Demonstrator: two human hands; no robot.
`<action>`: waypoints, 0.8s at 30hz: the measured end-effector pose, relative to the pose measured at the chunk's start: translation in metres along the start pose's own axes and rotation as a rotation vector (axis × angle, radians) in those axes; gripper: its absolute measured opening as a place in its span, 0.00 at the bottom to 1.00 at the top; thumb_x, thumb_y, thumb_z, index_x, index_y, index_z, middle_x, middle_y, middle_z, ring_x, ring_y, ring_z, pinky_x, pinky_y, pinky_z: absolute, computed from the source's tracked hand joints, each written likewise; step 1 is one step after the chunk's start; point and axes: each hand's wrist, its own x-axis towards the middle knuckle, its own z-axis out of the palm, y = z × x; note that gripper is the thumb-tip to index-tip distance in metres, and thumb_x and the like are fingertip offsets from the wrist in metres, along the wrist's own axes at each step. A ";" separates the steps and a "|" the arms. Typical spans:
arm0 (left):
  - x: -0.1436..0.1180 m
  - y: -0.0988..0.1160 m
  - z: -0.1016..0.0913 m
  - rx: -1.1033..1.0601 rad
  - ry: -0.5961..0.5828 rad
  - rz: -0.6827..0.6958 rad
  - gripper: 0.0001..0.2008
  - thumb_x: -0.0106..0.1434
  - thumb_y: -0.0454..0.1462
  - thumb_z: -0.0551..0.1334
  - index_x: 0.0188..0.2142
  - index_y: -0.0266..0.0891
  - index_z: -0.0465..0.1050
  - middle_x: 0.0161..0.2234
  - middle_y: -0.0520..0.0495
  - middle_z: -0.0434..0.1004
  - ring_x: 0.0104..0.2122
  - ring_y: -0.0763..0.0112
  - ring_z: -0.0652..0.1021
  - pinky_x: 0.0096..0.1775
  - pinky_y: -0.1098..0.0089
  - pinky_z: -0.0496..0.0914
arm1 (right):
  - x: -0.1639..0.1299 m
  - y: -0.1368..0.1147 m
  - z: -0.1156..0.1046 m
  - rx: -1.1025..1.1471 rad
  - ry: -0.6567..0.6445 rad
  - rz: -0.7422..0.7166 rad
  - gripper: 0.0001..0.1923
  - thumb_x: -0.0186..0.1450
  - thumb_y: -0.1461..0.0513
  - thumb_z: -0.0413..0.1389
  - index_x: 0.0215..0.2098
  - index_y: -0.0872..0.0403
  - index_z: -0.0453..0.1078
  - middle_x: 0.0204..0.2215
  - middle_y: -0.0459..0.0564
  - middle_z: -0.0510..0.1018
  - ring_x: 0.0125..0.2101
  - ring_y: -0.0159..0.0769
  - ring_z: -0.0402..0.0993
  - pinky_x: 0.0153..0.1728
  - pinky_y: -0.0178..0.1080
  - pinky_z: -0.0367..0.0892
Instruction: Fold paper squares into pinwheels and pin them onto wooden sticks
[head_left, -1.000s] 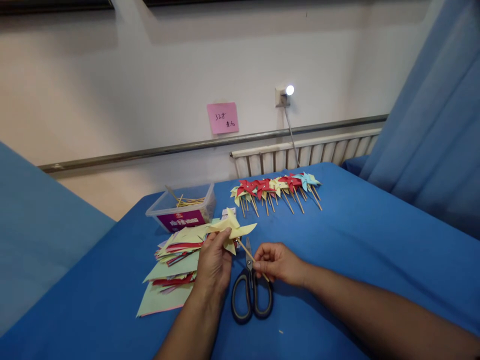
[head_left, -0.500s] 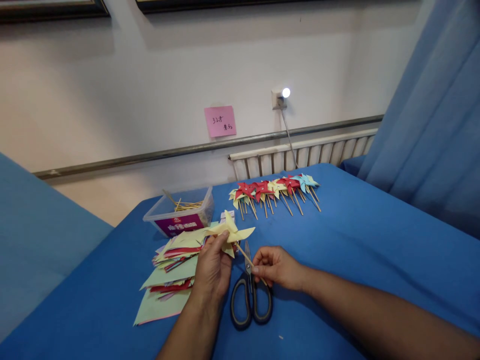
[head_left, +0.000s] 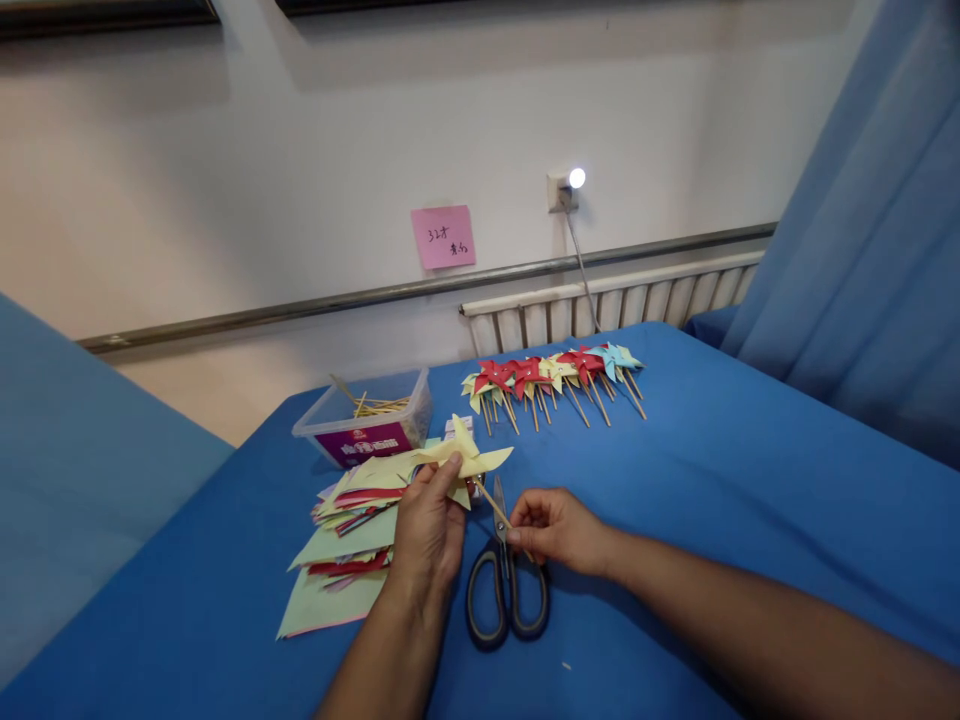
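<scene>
Between the fingers and thumb of my left hand (head_left: pixel 431 515) is a pale yellow paper pinwheel (head_left: pixel 486 461). A thin wooden stick (head_left: pixel 491 502) runs from it down to the right, and my right hand (head_left: pixel 555 530) pinches that stick near its lower end. Beneath the stick lie scissors with dark handles (head_left: pixel 487 600), blades pointing away from me and nearly closed. Left of my left hand sits a layered stack of coloured paper (head_left: pixel 341 540), partly hidden by that hand.
Behind the paper stands a clear plastic box (head_left: pixel 420 400) holding wooden sticks. Finished pinwheels (head_left: pixel 529 375) in red, yellow and blue lie in a row at the table's back. A small white box (head_left: pixel 459 428) is partly covered by the pinwheel. Blue cloth (head_left: pixel 675 600) covers the table.
The view has shifted slightly, so everything appears a little to the right and higher. Both hands keep the same grip on the pinwheel and its stick.
</scene>
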 end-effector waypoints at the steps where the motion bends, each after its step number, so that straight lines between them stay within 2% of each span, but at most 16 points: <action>1: 0.000 0.000 0.001 -0.018 -0.015 -0.007 0.10 0.48 0.33 0.72 0.30 0.33 0.76 0.27 0.50 0.78 0.24 0.76 0.74 0.26 0.75 0.70 | 0.000 -0.001 0.000 -0.003 0.006 -0.001 0.24 0.48 0.46 0.67 0.26 0.54 0.65 0.16 0.38 0.69 0.15 0.24 0.61 0.18 0.31 0.55; 6: -0.001 -0.001 0.003 -0.103 -0.013 -0.032 0.11 0.52 0.36 0.70 0.33 0.32 0.77 0.30 0.46 0.79 0.27 0.71 0.77 0.26 0.72 0.71 | -0.002 -0.005 -0.002 -0.013 0.005 -0.013 0.25 0.49 0.45 0.66 0.27 0.54 0.64 0.15 0.38 0.68 0.14 0.24 0.59 0.17 0.31 0.53; 13: 0.000 -0.003 -0.002 0.026 0.044 0.004 0.11 0.45 0.33 0.73 0.27 0.33 0.74 0.26 0.50 0.77 0.23 0.74 0.74 0.24 0.74 0.68 | -0.002 -0.002 -0.002 -0.021 -0.016 0.015 0.25 0.48 0.44 0.66 0.26 0.54 0.65 0.15 0.39 0.70 0.14 0.24 0.60 0.17 0.31 0.54; 21: 0.008 0.002 -0.008 0.035 0.118 0.038 0.11 0.45 0.30 0.71 0.29 0.31 0.75 0.25 0.47 0.78 0.25 0.73 0.75 0.26 0.75 0.69 | -0.002 0.000 -0.001 -0.055 -0.024 0.050 0.26 0.47 0.45 0.67 0.26 0.55 0.65 0.17 0.39 0.70 0.14 0.23 0.60 0.16 0.31 0.56; 24: 0.010 0.005 -0.009 0.038 0.091 0.008 0.09 0.47 0.30 0.71 0.29 0.31 0.75 0.25 0.47 0.78 0.24 0.73 0.75 0.25 0.74 0.69 | -0.002 0.000 -0.001 -0.068 -0.024 0.060 0.25 0.47 0.45 0.67 0.26 0.55 0.65 0.17 0.39 0.70 0.13 0.23 0.61 0.16 0.30 0.55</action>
